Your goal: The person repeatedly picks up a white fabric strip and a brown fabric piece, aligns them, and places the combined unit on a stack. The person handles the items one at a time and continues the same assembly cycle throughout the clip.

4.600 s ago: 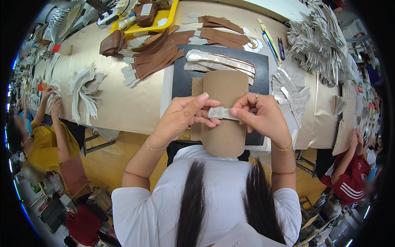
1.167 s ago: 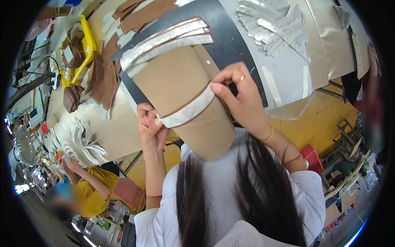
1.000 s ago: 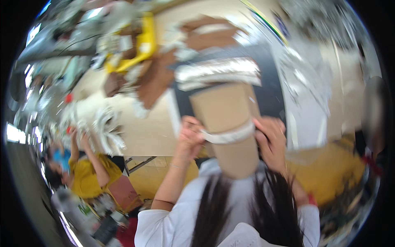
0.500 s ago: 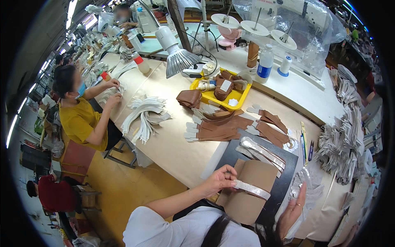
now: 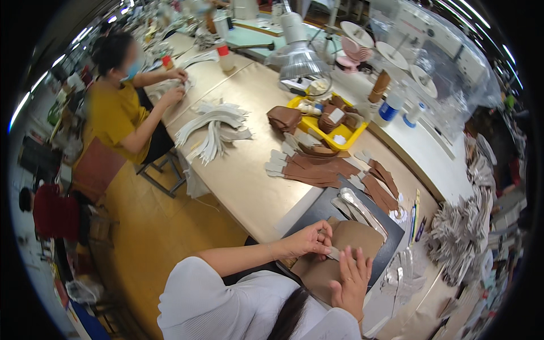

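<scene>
A brown curved pad (image 5: 361,238) lies on a dark board (image 5: 309,217) in front of me. My left hand (image 5: 310,240) pinches the end of a pale strap (image 5: 334,253) that lies across the pad. Over the rest of this strap lies my right hand (image 5: 352,276), its fingers stretched out, so most of the strap is hidden. Silvery straps (image 5: 362,208) rest on the board just beyond the pad. More shiny strips (image 5: 400,273) lie on clear plastic to the right of my right hand.
Brown leather straps with pale ends (image 5: 317,170) lie beyond the board, beside a yellow tray (image 5: 361,135) of leather pieces. A lamp (image 5: 304,68) hangs over the table. Pale strips (image 5: 462,235) are heaped at right. On the left a person in yellow (image 5: 122,119) handles strips.
My right hand has moved left from beside the shiny strips onto the strap over the pad. My left hand still pinches the strap's end. The view has turned a little.
</scene>
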Demonstrator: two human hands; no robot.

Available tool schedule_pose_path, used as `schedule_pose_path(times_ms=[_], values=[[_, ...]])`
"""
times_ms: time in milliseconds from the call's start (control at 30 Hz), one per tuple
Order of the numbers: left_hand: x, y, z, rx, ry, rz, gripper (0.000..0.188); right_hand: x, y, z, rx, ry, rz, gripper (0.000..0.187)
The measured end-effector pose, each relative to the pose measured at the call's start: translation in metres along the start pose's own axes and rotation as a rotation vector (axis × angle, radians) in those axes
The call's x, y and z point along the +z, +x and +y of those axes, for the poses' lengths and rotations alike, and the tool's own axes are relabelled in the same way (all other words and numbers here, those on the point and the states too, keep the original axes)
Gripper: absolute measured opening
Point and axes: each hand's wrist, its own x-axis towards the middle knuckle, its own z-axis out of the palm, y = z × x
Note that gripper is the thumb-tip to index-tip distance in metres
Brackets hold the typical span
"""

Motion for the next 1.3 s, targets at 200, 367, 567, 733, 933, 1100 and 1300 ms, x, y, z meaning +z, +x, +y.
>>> schedule_pose_path(times_ms=[200,367,567,733,933,1100,1300], values=[[-0.004,-0.003,-0.008,-0.037,-0.119,0.019,0.037,0.04,-0.039,0.033,0.013,0.347,0.298,0.07],[-0.007,0.0,-0.005,-0.074,-0.157,-0.005,0.037,0.071,-0.053,0.043,0.193,1.067,0.353,0.078],[-0.005,0.0,-0.007,-0.107,-0.148,-0.016,0.038,0.136,-0.064,0.09,0.097,1.265,0.464,0.09],[-0.007,0.003,0.001,-0.138,-0.126,-0.002,0.037,0.143,-0.08,0.097,0.108,1.286,0.445,0.094],[-0.005,0.003,0.004,-0.142,-0.1,-0.016,0.031,0.13,-0.071,0.09,0.444,1.177,0.436,0.097],[-0.007,0.0,0.008,-0.144,-0.119,-0.03,0.03,0.098,-0.068,0.054,0.411,0.971,0.556,0.097],[0.024,0.008,0.057,-0.112,0.11,-0.105,0.038,0.034,-0.075,0.076,0.418,0.663,0.376,0.082]])
